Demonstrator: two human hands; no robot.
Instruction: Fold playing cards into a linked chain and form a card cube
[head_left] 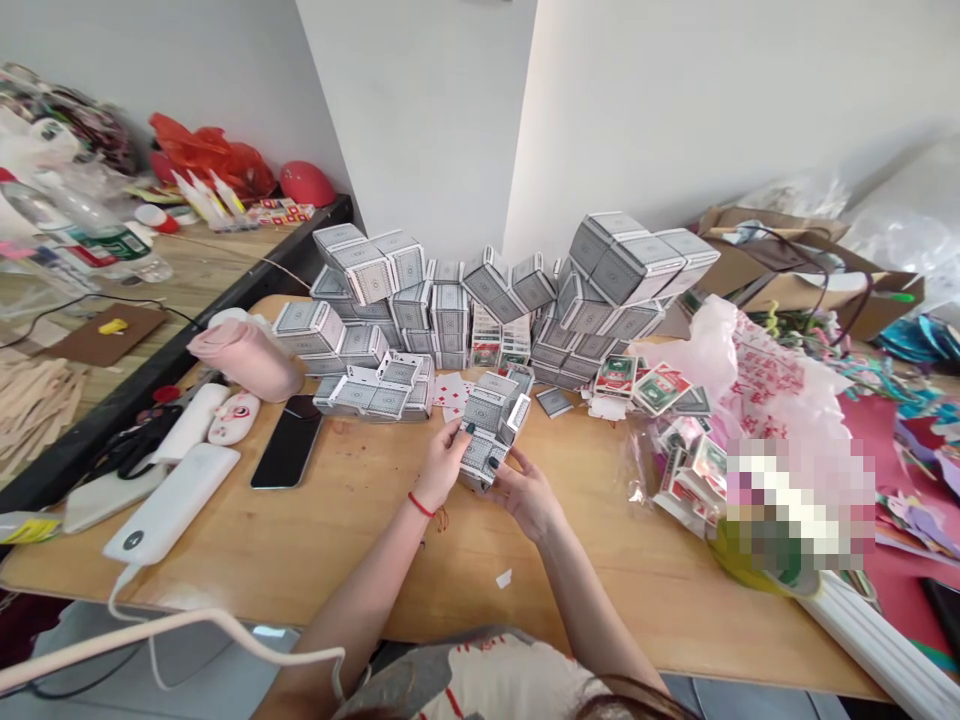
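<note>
Both hands are around a block of folded playing cards [486, 412] with grey patterned backs, just above the table's middle. My left hand [444, 462], with a red string at the wrist, grips its left side, thumb on top. On the right side, my right hand [529, 492] holds it with the thumb on the near corner and the fingers partly beneath. Behind it, loose playing cards [450, 392] lie face up. A low joined card piece [373, 388] rests to the left. Farther back stand stacked card blocks [450, 315], with a taller stack [619, 260] at the right.
Left of the hands lie a black phone [287, 442], a white power bank [172, 503] with a cable, and a pink roll [244, 358]. Red and green card boxes [660, 387], a plastic bag [787, 375] and a cardboard box [877, 285] crowd the right. A paper scrap [504, 578] lies near the front.
</note>
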